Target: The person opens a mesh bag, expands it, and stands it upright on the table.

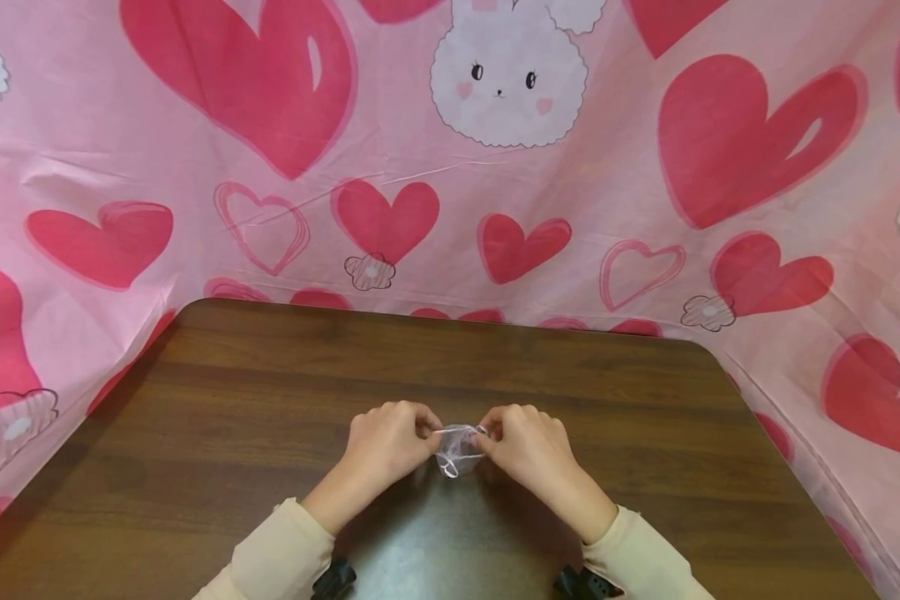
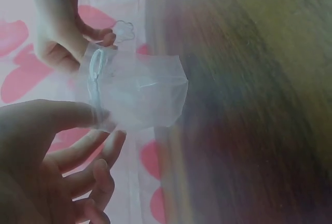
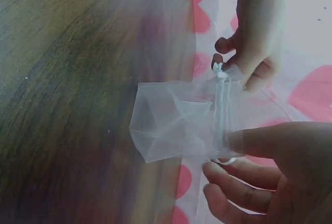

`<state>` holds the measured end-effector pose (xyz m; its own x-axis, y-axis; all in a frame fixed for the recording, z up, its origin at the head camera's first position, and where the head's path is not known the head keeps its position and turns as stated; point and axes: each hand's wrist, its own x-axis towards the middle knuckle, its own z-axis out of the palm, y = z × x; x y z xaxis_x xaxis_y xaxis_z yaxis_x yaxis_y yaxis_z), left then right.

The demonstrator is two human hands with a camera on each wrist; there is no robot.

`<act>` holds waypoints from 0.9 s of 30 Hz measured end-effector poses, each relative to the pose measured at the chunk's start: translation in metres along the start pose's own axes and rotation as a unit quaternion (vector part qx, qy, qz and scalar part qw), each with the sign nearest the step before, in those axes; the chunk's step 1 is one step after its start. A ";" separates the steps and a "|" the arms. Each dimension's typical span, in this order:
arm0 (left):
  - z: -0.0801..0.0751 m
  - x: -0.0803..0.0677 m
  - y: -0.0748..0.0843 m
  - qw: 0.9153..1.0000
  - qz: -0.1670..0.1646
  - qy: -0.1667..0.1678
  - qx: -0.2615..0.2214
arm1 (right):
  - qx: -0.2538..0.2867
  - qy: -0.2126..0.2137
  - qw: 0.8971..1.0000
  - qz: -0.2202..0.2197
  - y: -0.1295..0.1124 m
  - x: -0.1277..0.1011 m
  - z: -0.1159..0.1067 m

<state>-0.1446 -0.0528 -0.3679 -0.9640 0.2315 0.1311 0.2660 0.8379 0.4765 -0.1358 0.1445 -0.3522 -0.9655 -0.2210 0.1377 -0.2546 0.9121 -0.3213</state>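
Cream sleeves (image 1: 285, 550) at the near bench edge, dark wrist-camera mounts just beneath. Both hands meeting over the middle of the brown wood-grain bench (image 1: 195, 400), a small sheer organza drawstring pouch (image 1: 457, 448) between them, held just above the surface.

Left hand (image 1: 386, 442): grip narrow, thumb and forefinger pinching one side of the gathered mouth; remaining fingers loosely curled below.
Right hand (image 1: 528, 446): grip narrow too, pinching the opposite side of the mouth, near the white drawstring (image 3: 222, 105) and its small knot.

Pouch (image 3: 176, 125) body hanging slack toward the bench, translucent, creased, apparently nothing inside.

Handling, judged: very light, limp, no stiffness; mesh likely slippery and easily snagged or torn. Best hold at the gathered hem or on the cords, not the thin body.

Surround: pink cloth backdrop (image 1: 645, 217) printed with red hearts and a white bunny, draped behind and to both sides of the bench.
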 end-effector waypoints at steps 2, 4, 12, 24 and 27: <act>0.001 0.000 0.001 1.000 -0.001 0.004 -0.005 | 0.010 0.015 1.000 -0.008 0.002 0.001 0.001; 0.001 0.001 0.001 1.000 -0.001 0.010 -0.007 | 0.018 0.028 0.999 -0.012 0.003 0.001 0.001; -0.002 0.002 0.004 0.999 -0.002 0.035 -0.009 | 0.047 0.056 0.997 -0.011 0.000 0.004 -0.002; -0.004 -0.001 0.002 0.999 0.001 0.034 -0.019 | 0.051 0.077 0.996 -0.017 0.000 0.005 -0.003; -0.004 -0.001 0.003 0.999 0.006 0.041 -0.021 | 0.049 0.079 0.996 -0.016 0.001 0.005 -0.002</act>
<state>-0.1430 -0.0526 -0.3636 -0.9580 0.1989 0.2064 0.2788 0.8139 0.5098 -0.1406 0.1453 -0.3496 -0.9385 -0.1849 0.2915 -0.2957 0.8662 -0.4028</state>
